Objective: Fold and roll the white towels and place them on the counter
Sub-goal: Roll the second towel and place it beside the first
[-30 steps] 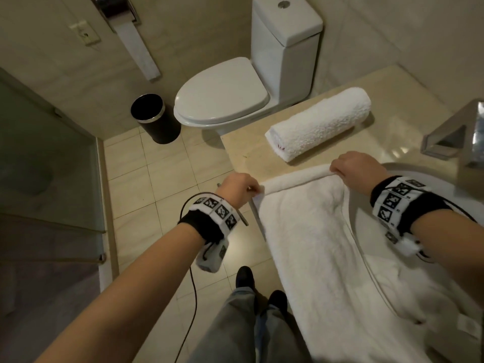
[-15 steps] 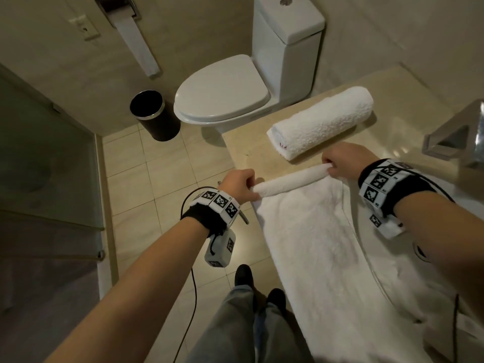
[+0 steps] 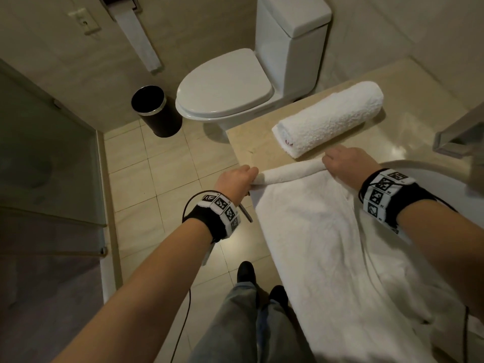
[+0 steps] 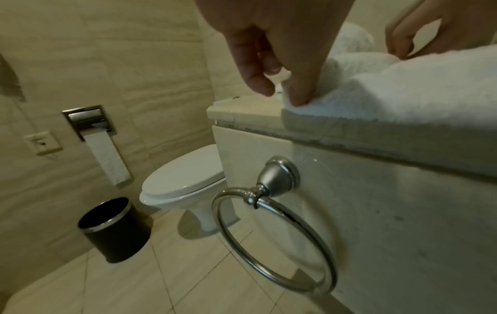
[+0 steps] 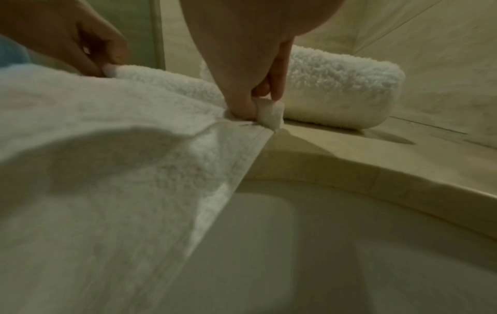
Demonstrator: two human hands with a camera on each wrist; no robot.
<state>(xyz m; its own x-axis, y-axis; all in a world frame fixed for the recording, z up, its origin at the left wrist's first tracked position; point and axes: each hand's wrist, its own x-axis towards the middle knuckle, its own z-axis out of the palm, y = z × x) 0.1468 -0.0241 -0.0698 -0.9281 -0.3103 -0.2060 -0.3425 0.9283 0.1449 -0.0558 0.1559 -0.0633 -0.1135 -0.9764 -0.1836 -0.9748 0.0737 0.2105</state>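
Bathroom table (image 3: 408,142) now carries a thicker roll — 1 second ago only the far edge was turned. Left hand (image 3: 235,179) and right hand (image 3: 345,163) pinch the white towel (image 3: 314,231)'s roll ends; rolled towel (image 3: 330,116) lies just beyond them.

I am looking at a bathroom: a white toilet (image 3: 225,82) with closed lid, a recessed paper holder (image 4: 90,120) on the tiled wall, a black waste bin (image 3: 157,111), a stone counter (image 3: 262,142) with an inset basin (image 5: 336,244) (a chrome towel ring (image 4: 274,244) hangs on its side), and glass partition (image 3: 44,166).
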